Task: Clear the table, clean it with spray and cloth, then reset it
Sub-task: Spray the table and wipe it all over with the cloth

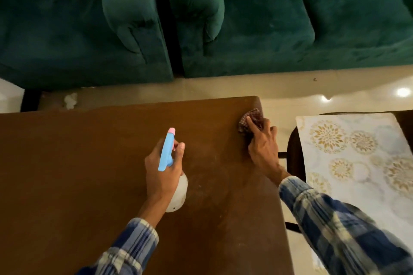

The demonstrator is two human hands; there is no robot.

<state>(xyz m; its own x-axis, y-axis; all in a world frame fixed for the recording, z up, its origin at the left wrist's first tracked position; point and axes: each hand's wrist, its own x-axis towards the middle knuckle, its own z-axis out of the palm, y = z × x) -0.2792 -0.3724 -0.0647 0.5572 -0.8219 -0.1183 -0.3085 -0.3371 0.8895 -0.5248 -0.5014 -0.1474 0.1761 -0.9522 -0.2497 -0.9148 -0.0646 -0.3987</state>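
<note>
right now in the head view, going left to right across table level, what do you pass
spray bottle held in the left hand → cloth under the right hand at the brown table's far right corner → dark chair → patterned mat

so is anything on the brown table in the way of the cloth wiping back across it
Mostly no. The brown wooden table shows no dishes or clutter. The right hand presses the dark checked cloth at the far right corner. Only the left hand, holding the blue-topped white spray bottle over mid-table, sits in its path.
</note>
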